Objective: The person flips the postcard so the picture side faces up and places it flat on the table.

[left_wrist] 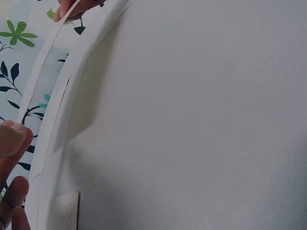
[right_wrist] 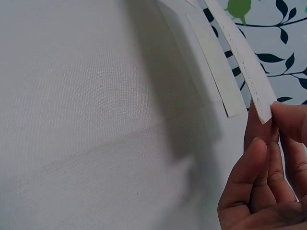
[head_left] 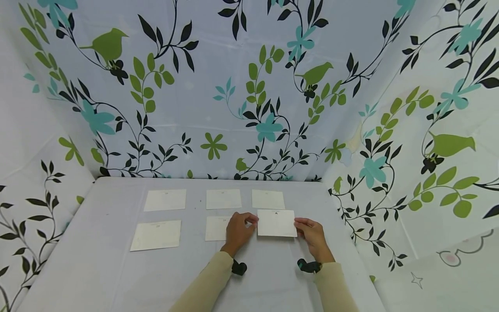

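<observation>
Pale sleeves (head_left: pixel 204 284), nearest at five and seven o'clock, lead to both hands. The left hand (head_left: pixel 239 232) pinches a white card (head_left: pixel 277 223) at nine o'clock, the right hand (head_left: pixel 313 236) at three, probably for balance (it hangs above the table (head_left: pixel 273 277)). Five other cards (head_left: pixel 156 236) lie from nine to twelve, seemingly spaced for easy viewing.

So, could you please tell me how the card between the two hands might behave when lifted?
The card is probably fairly stiff, since it spans nearly flat between the left hand and right hand, which pinch its side edges. Its thin edge suggests it is light for its size. Being flat, it seems unlikely to roll.
</observation>
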`<control>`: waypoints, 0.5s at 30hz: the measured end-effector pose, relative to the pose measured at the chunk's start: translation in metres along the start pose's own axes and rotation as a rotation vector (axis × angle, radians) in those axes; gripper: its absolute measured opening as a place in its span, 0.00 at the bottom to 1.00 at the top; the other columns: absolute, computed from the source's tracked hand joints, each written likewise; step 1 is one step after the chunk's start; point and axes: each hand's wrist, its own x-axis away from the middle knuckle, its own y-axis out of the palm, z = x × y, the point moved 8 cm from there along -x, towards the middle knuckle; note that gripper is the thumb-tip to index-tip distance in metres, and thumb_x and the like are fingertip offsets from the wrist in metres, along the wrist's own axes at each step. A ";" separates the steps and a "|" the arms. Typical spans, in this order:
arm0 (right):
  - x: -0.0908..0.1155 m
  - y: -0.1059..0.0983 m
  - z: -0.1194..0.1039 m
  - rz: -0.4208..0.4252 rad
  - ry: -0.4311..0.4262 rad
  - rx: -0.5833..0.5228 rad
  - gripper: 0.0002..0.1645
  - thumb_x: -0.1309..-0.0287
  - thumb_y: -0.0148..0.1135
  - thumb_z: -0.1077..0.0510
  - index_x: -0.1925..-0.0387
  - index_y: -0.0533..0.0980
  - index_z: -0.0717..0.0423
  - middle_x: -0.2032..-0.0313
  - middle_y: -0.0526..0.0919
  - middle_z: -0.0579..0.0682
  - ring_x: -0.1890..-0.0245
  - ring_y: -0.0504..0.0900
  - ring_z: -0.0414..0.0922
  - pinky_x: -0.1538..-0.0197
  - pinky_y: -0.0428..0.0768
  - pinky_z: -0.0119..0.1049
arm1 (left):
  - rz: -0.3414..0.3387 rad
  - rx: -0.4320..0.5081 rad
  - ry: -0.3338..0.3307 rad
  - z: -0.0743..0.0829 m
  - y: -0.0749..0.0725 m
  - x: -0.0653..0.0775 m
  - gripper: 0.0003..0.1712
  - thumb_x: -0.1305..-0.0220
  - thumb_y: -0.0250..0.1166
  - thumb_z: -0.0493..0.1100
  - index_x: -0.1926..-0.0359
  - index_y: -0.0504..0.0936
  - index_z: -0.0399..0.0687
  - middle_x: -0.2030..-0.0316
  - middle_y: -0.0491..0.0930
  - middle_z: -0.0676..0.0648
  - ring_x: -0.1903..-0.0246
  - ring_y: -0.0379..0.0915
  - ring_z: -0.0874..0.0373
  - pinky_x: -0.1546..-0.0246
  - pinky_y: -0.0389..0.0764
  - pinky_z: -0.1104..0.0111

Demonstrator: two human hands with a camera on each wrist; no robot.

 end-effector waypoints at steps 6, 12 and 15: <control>-0.001 0.000 -0.002 -0.033 -0.019 0.033 0.15 0.34 0.72 0.61 0.47 0.86 0.59 0.51 0.90 0.50 0.56 0.86 0.42 0.53 0.84 0.33 | 0.007 -0.001 -0.028 0.000 -0.001 0.000 0.08 0.40 0.78 0.37 0.62 0.94 0.57 0.66 0.86 0.55 0.62 0.75 0.59 0.62 0.73 0.67; -0.004 -0.006 -0.008 -0.062 -0.104 0.107 0.13 0.33 0.70 0.65 0.48 0.86 0.60 0.52 0.92 0.51 0.57 0.89 0.40 0.55 0.85 0.30 | 0.018 -0.008 -0.005 0.002 -0.003 -0.001 0.07 0.40 0.79 0.38 0.63 0.94 0.58 0.67 0.84 0.55 0.63 0.74 0.60 0.64 0.73 0.68; -0.004 -0.008 -0.010 -0.071 -0.132 0.128 0.13 0.33 0.70 0.66 0.48 0.87 0.60 0.53 0.92 0.50 0.57 0.89 0.40 0.56 0.85 0.30 | 0.018 -0.007 0.004 0.004 -0.003 -0.001 0.07 0.40 0.79 0.38 0.63 0.94 0.58 0.67 0.83 0.55 0.63 0.74 0.61 0.63 0.73 0.68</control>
